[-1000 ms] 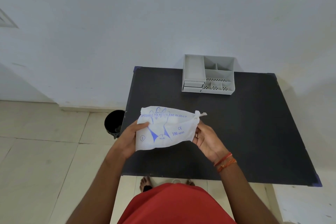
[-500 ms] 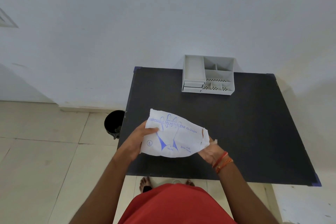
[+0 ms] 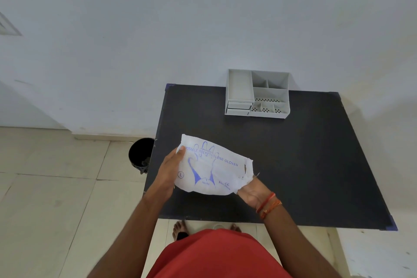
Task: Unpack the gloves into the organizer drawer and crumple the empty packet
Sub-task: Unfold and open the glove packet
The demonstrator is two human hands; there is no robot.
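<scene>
Black worktop (image 3: 316,165) against white wall (image 3: 203,18), black bin (image 3: 141,153) on tiled floor (image 3: 56,187) beside worktop's left edge

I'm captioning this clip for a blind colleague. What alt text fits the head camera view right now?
Seen from above, a person holds a white glove packet over a black table, left hand gripping its left edge and right hand at its torn right end. A grey organizer sits at the table's far edge; a black bin stands on the floor to the left.

Felt thin, crinkly, matt, perhaps plastic: packet (image 3: 214,169) between fingers (image 3: 180,150); smooth matt plastic organizer (image 3: 257,95) beyond.
</scene>
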